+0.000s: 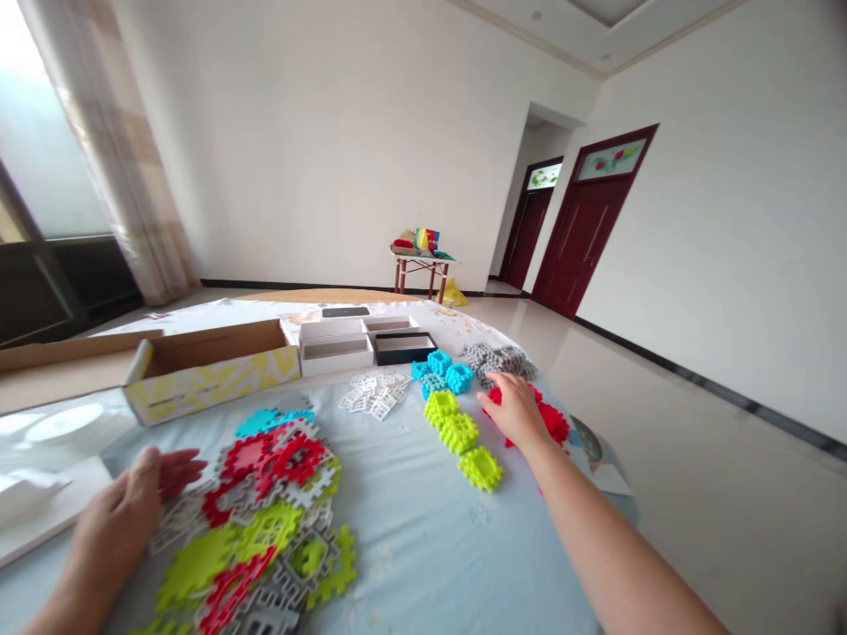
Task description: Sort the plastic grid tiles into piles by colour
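Flanking mixed pieces [268,529] at eight o'clock on the surface [403,529], left hand [136,494] shows wide grip; right hand [520,414] overlaps red pieces [554,423], seemingly grouped by colour, at three; its grip indeterminable.

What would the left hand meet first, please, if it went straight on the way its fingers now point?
The left hand would probably meet the red pieces in the mixed pile first, though its height is unclear, so it might pass over them.

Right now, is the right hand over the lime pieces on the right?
No, the right hand is at the red pieces, with those lime pieces to its left.
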{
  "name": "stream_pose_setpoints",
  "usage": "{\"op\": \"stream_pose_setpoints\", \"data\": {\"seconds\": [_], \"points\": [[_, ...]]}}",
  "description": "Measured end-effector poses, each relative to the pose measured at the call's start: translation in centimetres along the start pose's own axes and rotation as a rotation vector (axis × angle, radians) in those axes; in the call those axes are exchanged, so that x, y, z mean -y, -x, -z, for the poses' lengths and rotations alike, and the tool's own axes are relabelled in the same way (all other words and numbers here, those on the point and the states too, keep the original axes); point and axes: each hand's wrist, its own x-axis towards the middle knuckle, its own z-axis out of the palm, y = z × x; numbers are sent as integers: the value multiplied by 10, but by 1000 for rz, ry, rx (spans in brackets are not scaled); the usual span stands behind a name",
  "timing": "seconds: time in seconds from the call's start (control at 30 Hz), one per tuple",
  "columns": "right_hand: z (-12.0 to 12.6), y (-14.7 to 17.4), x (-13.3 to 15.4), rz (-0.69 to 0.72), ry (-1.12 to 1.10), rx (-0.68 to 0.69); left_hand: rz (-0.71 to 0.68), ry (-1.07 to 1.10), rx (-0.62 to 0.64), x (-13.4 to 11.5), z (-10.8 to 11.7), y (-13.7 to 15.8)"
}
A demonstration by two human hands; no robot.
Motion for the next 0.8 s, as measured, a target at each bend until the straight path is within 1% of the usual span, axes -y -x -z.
{"op": "stream_pose_setpoints", "data": {"seconds": [0.1, 0.2, 0.33, 0.43, 0.53, 0.63, 0.7, 0.8], "points": [[-6, 6, 38, 139, -212, 34, 34, 96, 5, -13, 1, 12], [-13, 13, 84, 234, -379, 136, 34, 149, -11, -21, -1, 18], [-30, 25, 142, 297, -510, 250, 18, 172, -16, -24, -2, 20], [-50, 32, 175, 297, -562, 292, 11, 180, -16, -22, -3, 18], [-72, 35, 198, 251, -549, 320, 6, 191, -17, -20, -4, 17], [-87, 36, 210, 168, -527, 356, 5, 203, -34, -19, -4, 17], [-93, 36, 213, 114, -562, 360, 1, 207, -45, -19, -4, 17], [-93, 35, 212, 67, -666, 345, -7, 209, -47, -20, -4, 17]]}}
